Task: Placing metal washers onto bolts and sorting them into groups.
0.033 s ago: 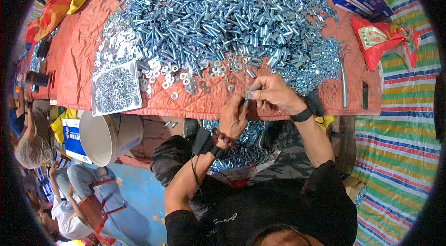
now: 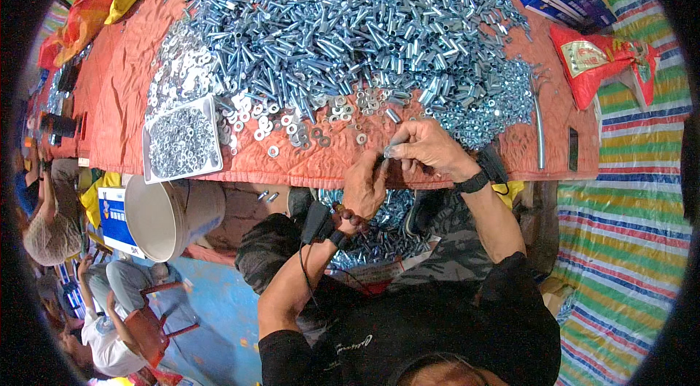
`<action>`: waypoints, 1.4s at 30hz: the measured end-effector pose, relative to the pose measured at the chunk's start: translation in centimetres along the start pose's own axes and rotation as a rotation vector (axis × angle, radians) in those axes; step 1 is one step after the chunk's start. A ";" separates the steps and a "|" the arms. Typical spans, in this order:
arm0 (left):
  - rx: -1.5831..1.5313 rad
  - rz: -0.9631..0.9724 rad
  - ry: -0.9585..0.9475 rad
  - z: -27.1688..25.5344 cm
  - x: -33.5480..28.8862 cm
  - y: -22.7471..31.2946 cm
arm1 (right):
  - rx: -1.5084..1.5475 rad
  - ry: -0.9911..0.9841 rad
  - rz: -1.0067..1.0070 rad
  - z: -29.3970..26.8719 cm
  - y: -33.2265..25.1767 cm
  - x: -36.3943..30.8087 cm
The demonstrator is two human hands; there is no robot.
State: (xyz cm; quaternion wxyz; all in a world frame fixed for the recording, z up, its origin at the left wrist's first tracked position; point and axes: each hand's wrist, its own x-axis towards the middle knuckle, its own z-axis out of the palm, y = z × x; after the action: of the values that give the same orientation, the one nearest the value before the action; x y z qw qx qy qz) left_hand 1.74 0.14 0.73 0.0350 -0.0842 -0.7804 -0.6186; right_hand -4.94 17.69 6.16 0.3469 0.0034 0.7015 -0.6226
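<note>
At the near edge of the orange quilted cloth [image 2: 313, 167], my two hands meet fingertip to fingertip. Between the thumb and bent fingers of my right hand [image 2: 430, 149] is a small shiny metal fastener [image 2: 387, 152]; its exact kind is too small to make out. My left hand [image 2: 364, 185] is closed around the lower end of the same piece, its fingers hiding most of it. A single metal sleeve [image 2: 394, 115] lies just beyond my right hand. Loose flat washers [image 2: 292, 128] are scattered ahead and to the left.
A large heap of bolts and sleeves [image 2: 350, 28] covers the far cloth, with nuts [image 2: 514, 101] at its right. Left stands a white tray [image 2: 147, 149] of small washers. A bucket [image 2: 153, 218] is below the table edge; a box of fasteners [image 2: 394, 265] sits between my legs.
</note>
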 end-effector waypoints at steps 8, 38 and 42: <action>0.031 0.004 -0.002 -0.1 0.2 -0.1 | -0.014 0.076 -0.064 1.3 1.3 -0.3; 0.026 -0.072 0.074 0.6 -0.1 -0.7 | -0.636 0.263 -0.388 0.1 3.2 -0.6; -0.022 -0.120 0.125 0.9 -0.4 -1.0 | -0.861 0.194 -0.512 1.8 4.0 -0.8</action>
State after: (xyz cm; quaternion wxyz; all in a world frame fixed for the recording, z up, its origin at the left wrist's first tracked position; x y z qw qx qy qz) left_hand 1.97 0.76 -0.51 0.0456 0.0009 -0.7733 -0.6324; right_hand -1.76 17.38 3.10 0.0866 -0.2542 0.9017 -0.3389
